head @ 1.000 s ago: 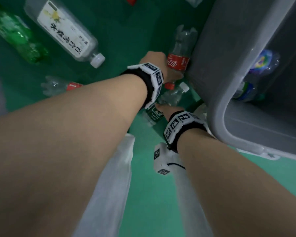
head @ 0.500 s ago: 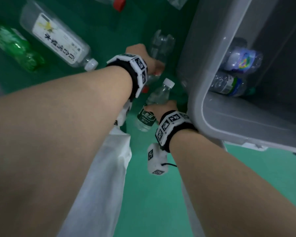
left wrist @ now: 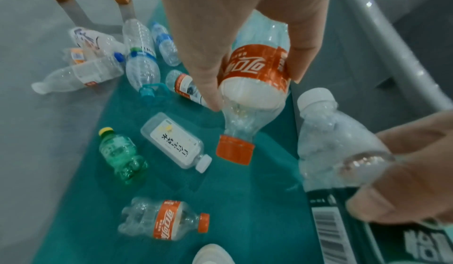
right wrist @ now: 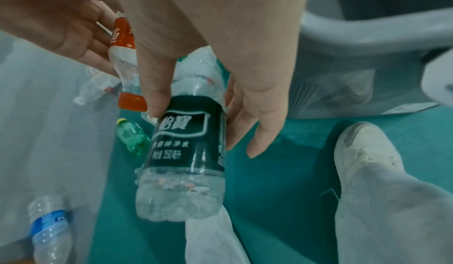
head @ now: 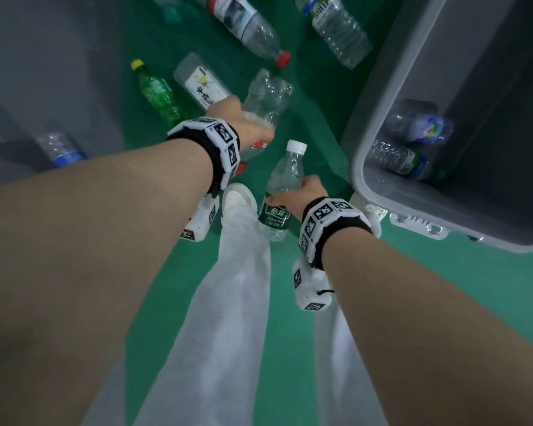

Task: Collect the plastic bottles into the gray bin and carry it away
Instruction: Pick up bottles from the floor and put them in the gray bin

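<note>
Nearest the camera, a dark-labelled water bottle (head: 279,198) is gripped by the right hand (head: 302,195), thumb and fingers curled round the label band, so that its white cap points away from the body and its base toward the legs; such a mid-body hold probably keeps the light bottle steady for a short swing sideways. Just beyond it, a crumpled cola bottle (head: 266,103) with a red label is clasped by the left hand (head: 237,118), fingers wrapped round the label, the red cap hanging downward and the base raised; in the left wrist view the cap is seen clear of the green floor (head: 290,333). Both bottles are thus held off the ground, one per hand, presumably so that two can be dropped in a single trip. The gray bin (head: 413,96) stands just to the right of the right hand, its rim close beside that wrist, and two bottles are already seen lying inside it. Farther out, several bottles remain scattered on the floor: a green bottle (head: 159,93), a flat clear bottle (head: 202,83) with a white label, and larger clear ones beyond, so collection is judged to be only partly done.
</note>
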Demonstrator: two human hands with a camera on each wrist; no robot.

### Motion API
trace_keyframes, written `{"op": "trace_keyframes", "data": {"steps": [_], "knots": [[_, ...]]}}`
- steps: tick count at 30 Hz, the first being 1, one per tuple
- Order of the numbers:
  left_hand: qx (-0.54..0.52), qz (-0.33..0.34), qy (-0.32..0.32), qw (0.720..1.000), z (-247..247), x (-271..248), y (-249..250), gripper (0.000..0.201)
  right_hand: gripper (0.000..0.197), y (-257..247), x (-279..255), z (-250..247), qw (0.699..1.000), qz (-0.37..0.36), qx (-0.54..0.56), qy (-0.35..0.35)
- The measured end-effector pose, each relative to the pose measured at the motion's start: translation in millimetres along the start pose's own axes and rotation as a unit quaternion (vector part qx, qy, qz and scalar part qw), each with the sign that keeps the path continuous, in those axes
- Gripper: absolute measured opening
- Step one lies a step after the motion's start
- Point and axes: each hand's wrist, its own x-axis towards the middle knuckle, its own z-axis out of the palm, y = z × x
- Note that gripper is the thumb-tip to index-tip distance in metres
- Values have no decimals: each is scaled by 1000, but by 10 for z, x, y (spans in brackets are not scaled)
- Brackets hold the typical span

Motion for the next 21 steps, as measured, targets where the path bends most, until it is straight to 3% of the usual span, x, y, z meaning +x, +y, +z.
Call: {"op": "trace_keyframes", "data": {"steps": [10, 15, 21], "knots": [[63, 134, -7, 989, -127, -741, 819, 63, 69, -169, -646, -752, 995, -62, 82, 4], [87, 190, -33, 977, 289, -984, 1551, 64, 78, 47, -623, -1433, 987, -54, 149, 25], [131, 200, -80, 968, 1086, -1101, 2258, 66, 69, 515, -373, -2311, 975, -19, 209, 74]]}}
